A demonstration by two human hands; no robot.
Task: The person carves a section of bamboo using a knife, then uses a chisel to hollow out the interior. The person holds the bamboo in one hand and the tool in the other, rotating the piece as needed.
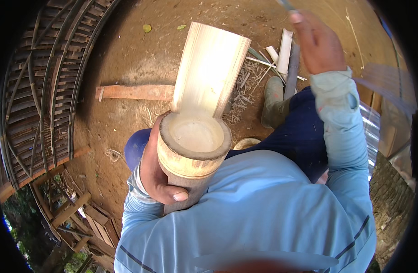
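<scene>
My left hand (156, 168) is wrapped round a thick bamboo section (188, 164), held upright against my body. Its near part is a full tube with a pale, hollowed top and a thick rim. From the far side of that rim a long curved slab of pale bamboo wall (211, 68) stretches away from me. Raised at the upper right, apart from the bamboo, my right hand (320, 45) is closed on a thin grey blade-like tool (286, 4). Most of that tool is cut off by the picture's top edge or hidden in the hand, so its kind is unclear.
Split bamboo pieces (284, 52) and a heap of shavings (243, 91) lie on the dirt floor beside my boot (272, 98). A flat reddish board (136, 92) lies to the left. A slatted bamboo structure (49, 82) stands at the far left, corrugated sheeting (370, 132) at the right.
</scene>
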